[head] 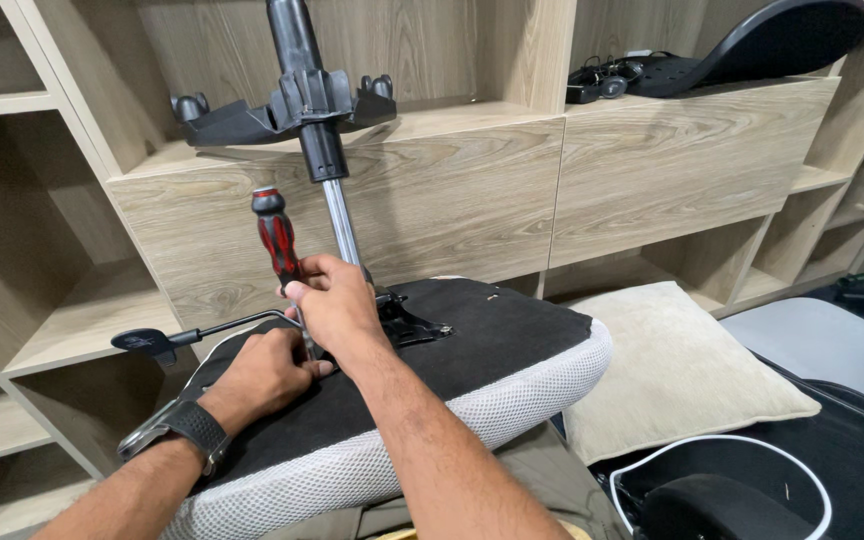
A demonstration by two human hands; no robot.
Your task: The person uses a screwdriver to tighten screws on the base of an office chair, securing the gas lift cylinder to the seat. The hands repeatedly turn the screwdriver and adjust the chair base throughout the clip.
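Note:
An upturned office chair seat (492, 345) with a black underside and white mesh edge lies across my lap. Its gas-lift column (340, 215) rises from the black metal mechanism plate (412, 322), with the star base (292, 108) on top. My right hand (337, 305) grips a red and black screwdriver (276, 238), held upright with its tip down at the seat underside. My left hand (262, 375) presses on the seat beside the screwdriver shaft, fingers curled near the tip. A black adjustment lever (162, 342) sticks out to the left.
Wooden shelving (592, 180) fills the background. A black chair backrest (772, 40) and small dark parts (597, 80) lie on the upper right shelf. A beige cushion (672, 365) sits to the right, with a white cable (712, 450) and a black padded part (722, 505) below it.

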